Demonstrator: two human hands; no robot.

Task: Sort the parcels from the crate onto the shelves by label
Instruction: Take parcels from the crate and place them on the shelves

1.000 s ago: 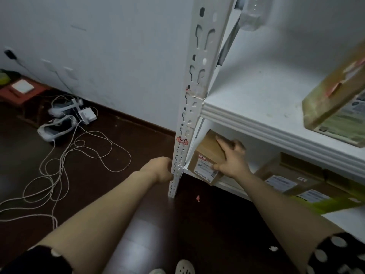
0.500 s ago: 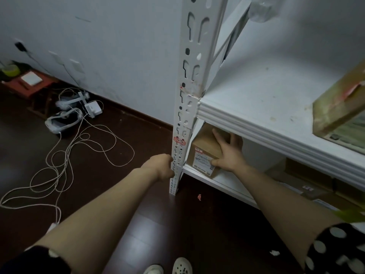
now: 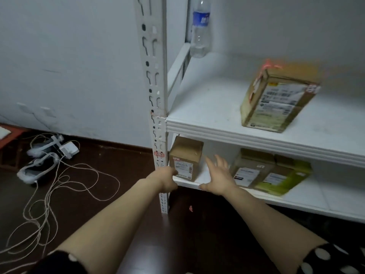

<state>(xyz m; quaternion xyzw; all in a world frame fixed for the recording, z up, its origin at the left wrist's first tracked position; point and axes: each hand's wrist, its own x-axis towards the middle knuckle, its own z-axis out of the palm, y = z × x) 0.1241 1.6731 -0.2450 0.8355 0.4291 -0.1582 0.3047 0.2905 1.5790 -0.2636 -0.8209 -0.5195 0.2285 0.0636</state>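
Plainly, the small brown parcel (image 3: 185, 155) is where it belongs: it stands upright at the far left end of the lower shelf (image 3: 316, 200), close beside the shelf post (image 3: 156, 76), with its white label turned outward. We judge that facing deliberate, so the label can be read from the front. Tucking it into the corner also leaves the middle of the shelf open.

Our right hand (image 3: 218, 175) is wide open with the fingers spread. It holds nothing and hovers just to the right of that parcel without touching it. We cannot tell whether its heel rests on the shelf's front lip.

Our left hand (image 3: 166, 179) is curled around the shelf post low down. That is most likely a brace for balance while we lean toward so low a shelf.

Further right on the same shelf, a second brown parcel (image 3: 250, 169) and a green parcel (image 3: 286, 178) lie touching, labels also forward. On the upper shelf (image 3: 207, 107) a taped parcel (image 3: 276, 99) sits alone, well apart from a water bottle (image 3: 199, 30) at the back corner.

This placement looks finished to us. The crate is out of view, so the next parcel means turning away from the shelves.
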